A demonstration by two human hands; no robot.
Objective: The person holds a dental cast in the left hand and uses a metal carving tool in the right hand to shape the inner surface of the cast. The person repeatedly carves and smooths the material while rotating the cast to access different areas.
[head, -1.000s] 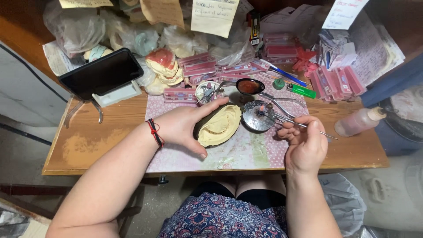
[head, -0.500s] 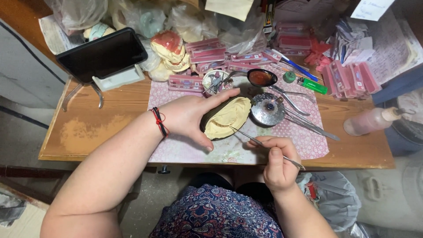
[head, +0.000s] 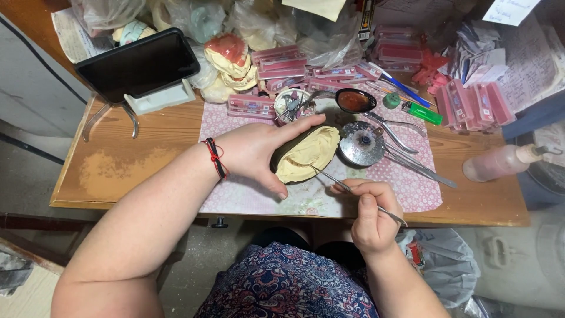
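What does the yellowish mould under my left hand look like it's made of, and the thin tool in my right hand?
The mould looks like matte, chalky dental plaster or stone: pale yellow, dull, no shine. It sits in a dark base, possibly rubber. The thin tool in the right hand looks like polished metal: slim, grey, glinting. The left hand cups the mould.
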